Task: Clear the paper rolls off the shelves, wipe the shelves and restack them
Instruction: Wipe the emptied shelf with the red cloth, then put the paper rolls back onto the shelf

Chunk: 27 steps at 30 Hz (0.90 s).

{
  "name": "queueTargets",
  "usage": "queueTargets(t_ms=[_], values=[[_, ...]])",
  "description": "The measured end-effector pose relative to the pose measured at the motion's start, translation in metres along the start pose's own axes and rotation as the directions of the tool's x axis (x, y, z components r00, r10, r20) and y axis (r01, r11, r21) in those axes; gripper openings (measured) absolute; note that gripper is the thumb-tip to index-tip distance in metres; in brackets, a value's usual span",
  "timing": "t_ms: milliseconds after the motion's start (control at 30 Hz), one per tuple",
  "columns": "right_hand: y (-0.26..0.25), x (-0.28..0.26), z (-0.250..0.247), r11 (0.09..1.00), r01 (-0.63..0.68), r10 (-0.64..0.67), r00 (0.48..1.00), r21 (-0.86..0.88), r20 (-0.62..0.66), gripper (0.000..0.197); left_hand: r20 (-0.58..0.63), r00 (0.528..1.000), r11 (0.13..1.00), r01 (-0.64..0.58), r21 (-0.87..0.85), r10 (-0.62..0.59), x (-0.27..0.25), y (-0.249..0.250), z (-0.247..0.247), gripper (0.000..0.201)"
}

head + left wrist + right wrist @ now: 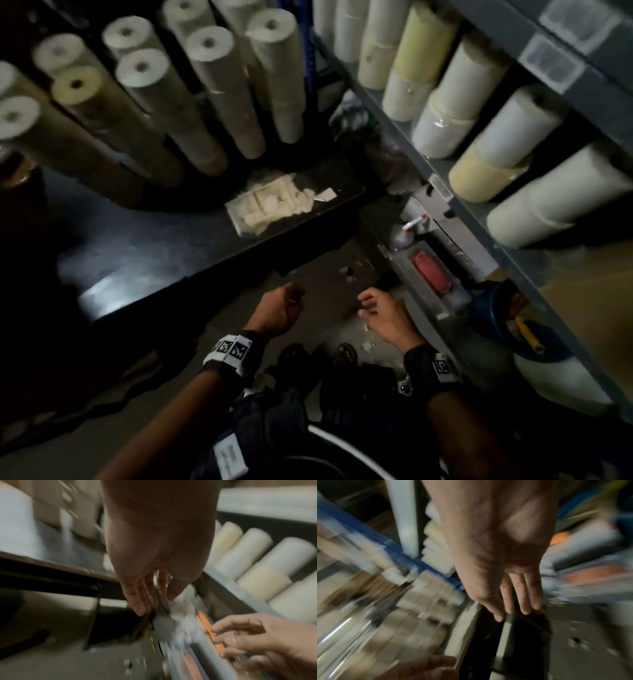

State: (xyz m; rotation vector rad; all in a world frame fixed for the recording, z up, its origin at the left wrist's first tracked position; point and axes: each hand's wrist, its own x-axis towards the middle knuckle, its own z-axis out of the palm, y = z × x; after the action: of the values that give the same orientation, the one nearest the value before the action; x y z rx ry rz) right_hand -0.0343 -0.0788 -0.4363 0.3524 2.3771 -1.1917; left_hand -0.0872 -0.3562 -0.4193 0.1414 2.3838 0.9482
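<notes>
While both hands hang low over the floor between the two racks, neither holds anything: the left hand (279, 310) is in front of the dark counter's edge with its fingers (143, 599) straight and close together in the left wrist view, and the right hand (385, 315) is just beside the lower front of the grey shelf unit (479, 219), its fingers (524, 597) straight and relaxed in the right wrist view. Both wrist views are blurred. Paper rolls (520, 120) lie on their sides in a row on the grey shelf at the right, white and pale yellow, some stacked two high. More paper rolls (209, 89) stand on end, packed closely together, at the back of the dark counter (144, 246) to the left. A crumpled pale sheet or cloth (270, 205) lies on the counter in front of these upright rolls, near the counter's right edge. Below the grey shelf a red object (431, 272) rests in a shallow metal tray, and a blue tub (486, 308) holding a yellow-handled tool sits farther right. Small white scraps (366, 344) dot the floor near the person's feet.
</notes>
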Motion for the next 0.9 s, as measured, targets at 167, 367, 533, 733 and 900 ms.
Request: queueTargets(t_ms=[167,367,533,733,900], values=[[-0.059,0.032,-0.001,0.982,0.137,-0.133,0.99,-0.126,0.04,0.028,-0.163,0.987,0.998,-0.009,-0.056,-0.001,-0.018,-0.013,-0.038,0.025],[-0.126,0.07,0.01,0.942,0.227,-0.21,0.973,-0.247,0.093,0.029,-0.223,0.973,0.996,0.034,-0.087,-0.052,-0.025,-0.036,-0.089,0.043],[-0.183,0.096,0.032,0.917,0.255,-0.22,0.965,-0.305,0.146,0.029,-0.266,0.961,0.997,0.064,-0.053,-0.076,-0.01,-0.069,-0.134,0.029],[-0.264,0.136,0.07,0.866,0.323,-0.253,0.941,-0.382,0.223,0.033,-0.299,0.949,0.992,0.07,-0.104,-0.099,0.008,-0.109,-0.21,0.035],[-0.351,0.173,0.111,0.769,0.5,-0.426,0.865,-0.399,0.263,0.033,-0.495,0.868,0.999,0.047,0.025,-0.028,0.007,-0.13,-0.307,0.038]])
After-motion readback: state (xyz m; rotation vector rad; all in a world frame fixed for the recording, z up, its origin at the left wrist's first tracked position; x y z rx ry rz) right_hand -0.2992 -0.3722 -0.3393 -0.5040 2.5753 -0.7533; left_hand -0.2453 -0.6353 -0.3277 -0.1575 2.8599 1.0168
